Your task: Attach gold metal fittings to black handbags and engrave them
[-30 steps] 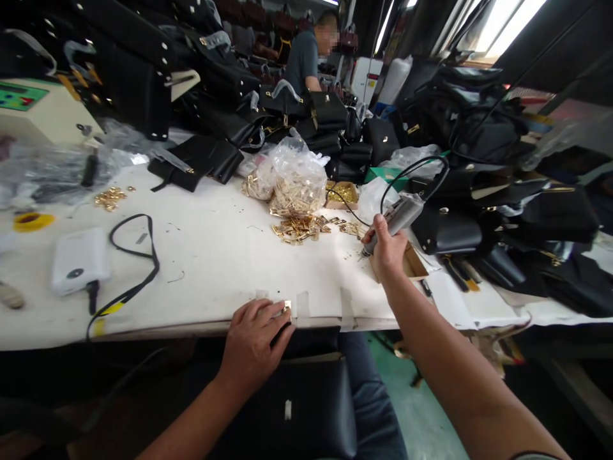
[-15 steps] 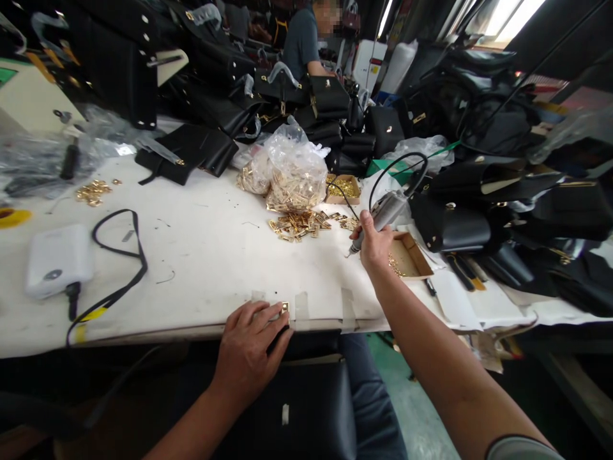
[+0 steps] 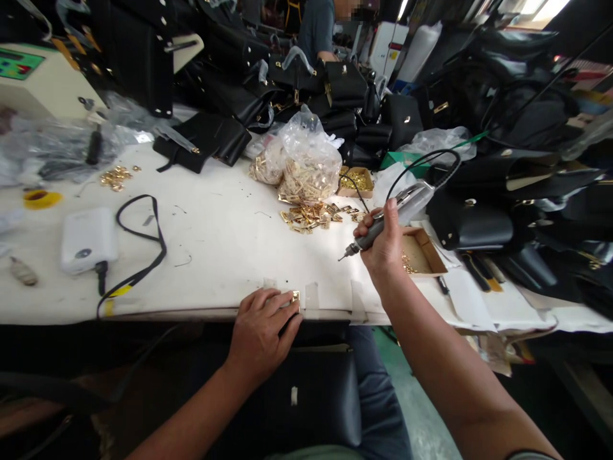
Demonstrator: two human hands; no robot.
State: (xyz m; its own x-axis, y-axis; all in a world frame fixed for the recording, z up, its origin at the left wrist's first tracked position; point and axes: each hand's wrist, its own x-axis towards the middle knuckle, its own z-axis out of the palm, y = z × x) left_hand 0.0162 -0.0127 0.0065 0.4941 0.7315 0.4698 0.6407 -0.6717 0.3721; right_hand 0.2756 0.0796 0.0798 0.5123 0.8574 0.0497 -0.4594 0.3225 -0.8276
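1. Head view, lower middle: the left hand (image 3: 262, 326) is resting at the near edge of the white table (image 3: 230, 255), its fingers lying close together, with index finger and thumb holding a small gold plate (image 3: 295, 298) at that edge.
2. Right of centre, the right hand (image 3: 385, 249) is wrapping its fingers around a grey powered driver (image 3: 414, 199), its thumb lying along the body; the thin tip is pointing down and left, hanging clear of the gold plate.
3. From the driver's upper end, a black cord (image 3: 421, 161) is looping back toward the middle of the frame.
4. Just right of the right hand, an open cardboard box (image 3: 433, 257) is holding small gold pieces along its left side.
5. Near the centre, loose gold plates (image 3: 306, 219) are lying in a heap before clear plastic bags (image 3: 311, 179) that are bulging with more hardware; a smaller box (image 3: 355, 183) of gold pieces is sitting just beside them.
6. At left, a white device (image 3: 89, 239) is lying with its black cable (image 3: 160, 237) curling rightward.
7. Along the bottom, a black bag (image 3: 318, 409) is lying below the table edge.
8. At upper centre, another person (image 3: 317, 29) is standing behind piled bags (image 3: 347, 86).
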